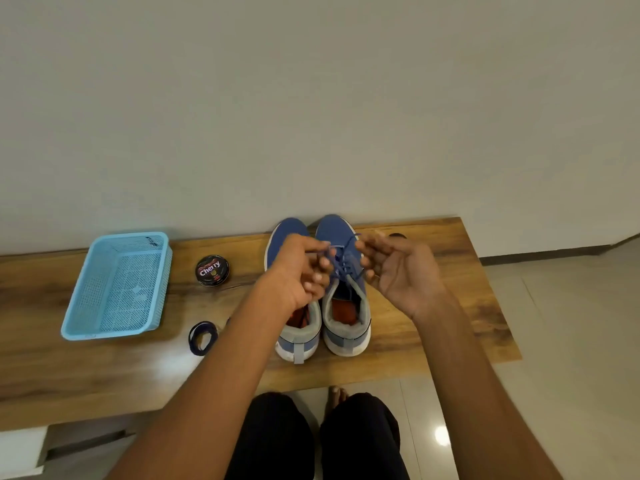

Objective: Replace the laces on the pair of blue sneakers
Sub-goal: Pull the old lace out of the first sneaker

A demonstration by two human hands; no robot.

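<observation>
— Two blue sneakers (322, 282) stand side by side on the wooden counter (433, 306), toes toward the wall, heels toward the person. Probably so the eyelets face up and within easy reach.

— What are the hands doing?

— Both hover over the right-hand shoe. The left hand (298, 275) has its fingers curled, its grip pinching a strand of the blue lace (341, 256) and lifting it off the tongue. The right hand (398, 271) is palm-up, fingers loosely spread; the lace's other end runs toward its fingertips, though I cannot tell if it is touching.

— So the lace is being worked?

— It looks so; loosening or threading, I cannot say which.

— Anything else nearby?

— A coiled dark lace (203, 337) lies on the counter left of the shoes, likely kept close for swapping. Further left sit a round polish tin (212, 270) and a light blue plastic basket (86, 306).
</observation>
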